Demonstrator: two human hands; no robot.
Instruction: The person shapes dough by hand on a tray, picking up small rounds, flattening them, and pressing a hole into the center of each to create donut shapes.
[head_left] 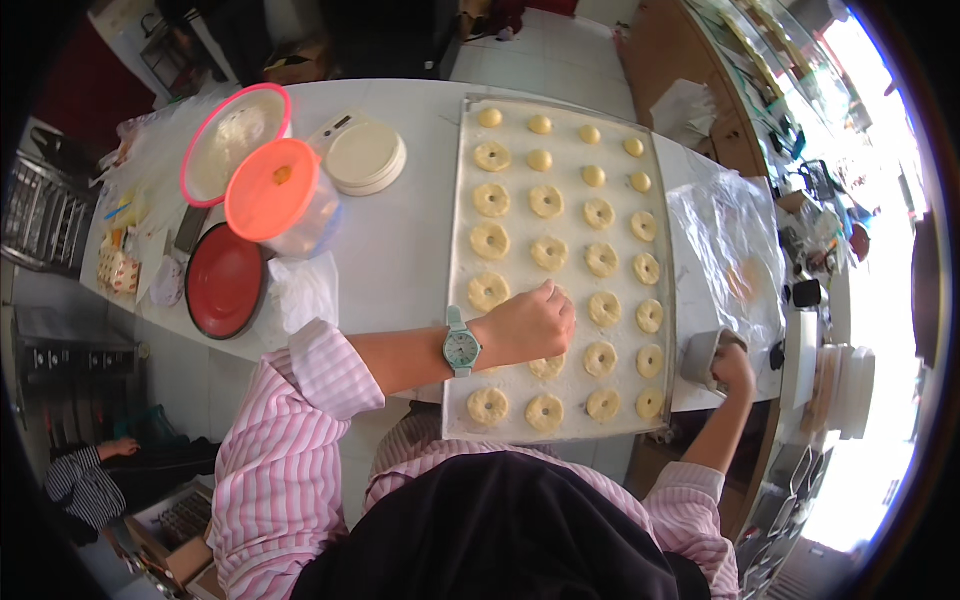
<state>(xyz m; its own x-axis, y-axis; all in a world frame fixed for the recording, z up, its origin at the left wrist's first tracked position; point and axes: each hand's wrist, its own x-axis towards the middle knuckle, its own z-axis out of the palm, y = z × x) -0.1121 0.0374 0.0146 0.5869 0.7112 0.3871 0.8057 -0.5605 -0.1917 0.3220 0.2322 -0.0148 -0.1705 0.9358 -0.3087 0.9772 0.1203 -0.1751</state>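
My left hand (525, 325) is closed, its fingers curled in over the middle of a large lined baking tray (455, 340). It hides part of a dough ring below it, and whether the fingers hold anything does not show. Rows of dough rings (600, 308) fill most of the tray, while several round dough balls (540, 160) sit at its far end. To the right of the tray, my right hand (735, 367) is at the mouth of a small grey container (697, 357). Its fingertips are partly hidden there, so their grip is unclear.
At the left stand a cream kitchen scale (362, 157), a tub with an orange lid (268, 190), a pink-rimmed bowl (205, 165) and a red round pan (226, 282). Clear plastic sheeting (725, 225) lies right of the tray. Another person's striped sleeve (75, 470) shows at lower left.
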